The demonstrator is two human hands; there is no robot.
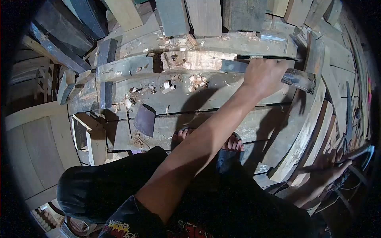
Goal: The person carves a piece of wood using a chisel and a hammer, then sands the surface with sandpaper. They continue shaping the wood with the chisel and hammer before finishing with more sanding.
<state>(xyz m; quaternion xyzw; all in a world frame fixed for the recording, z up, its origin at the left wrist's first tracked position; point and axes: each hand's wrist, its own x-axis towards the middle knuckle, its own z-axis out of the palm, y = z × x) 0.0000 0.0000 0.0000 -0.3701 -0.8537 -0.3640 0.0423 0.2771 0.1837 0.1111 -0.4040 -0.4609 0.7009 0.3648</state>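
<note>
My left hand (265,75) is closed around a long squared timber (198,61) near its dark right end. Pale, freshly cut wood shows along the timber's middle, with a dark notch beside it. Low at the right edge, my right hand (327,172) is in shadow, its fingers at a dark, bar-like tool (357,152) with a bluish curved edge. Shadow hides what kind of tool it is and much of the grip. Wood chips (197,82) are scattered just below the timber. Nearer to me, a dark flat blade-like piece (145,120) lies on the planks.
Upright boards (204,18) line the far side. A short block (106,73) crosses under the timber's left end. Stacked wood strips (311,139) lie at the right, beside a long thin metal tool (349,115). A wooden panel (39,148) stands at the left. My bare feet (234,143) are close below.
</note>
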